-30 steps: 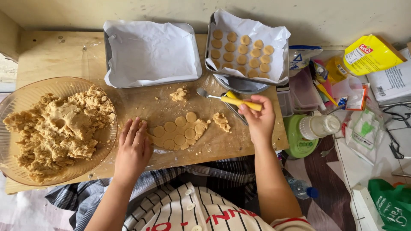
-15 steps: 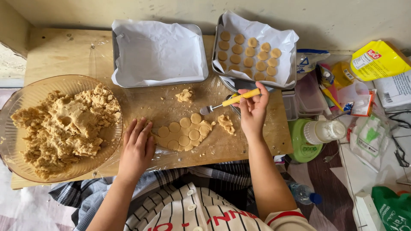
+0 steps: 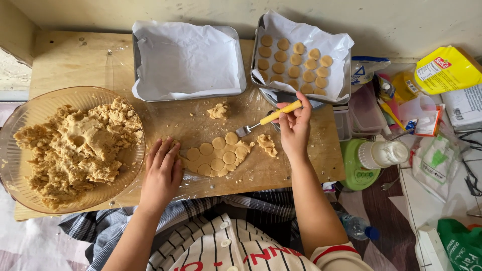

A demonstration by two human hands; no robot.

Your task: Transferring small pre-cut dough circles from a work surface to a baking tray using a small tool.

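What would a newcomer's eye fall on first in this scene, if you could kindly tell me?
Probably the big glass bowl at the left, heaped with crumbly tan dough. Next, the flattened dough sheet at the board's centre, marked with round cut-outs, with the left hand resting flat at its edge. The right hand holds a yellow-handled tool just below the lined tray of small round biscuits at the upper right.

the wooden board [image 3: 70, 60] is matt under glossy, wrinkled plastic film. the glass bowl [image 3: 30, 108] is clear and ribbed, holding rough, crumbly dough [image 3: 75, 145]. both metal trays [image 3: 240, 60] are lined with matt white paper. the fork [image 3: 268, 119] has shiny metal tines and a smooth yellow plastic handle.
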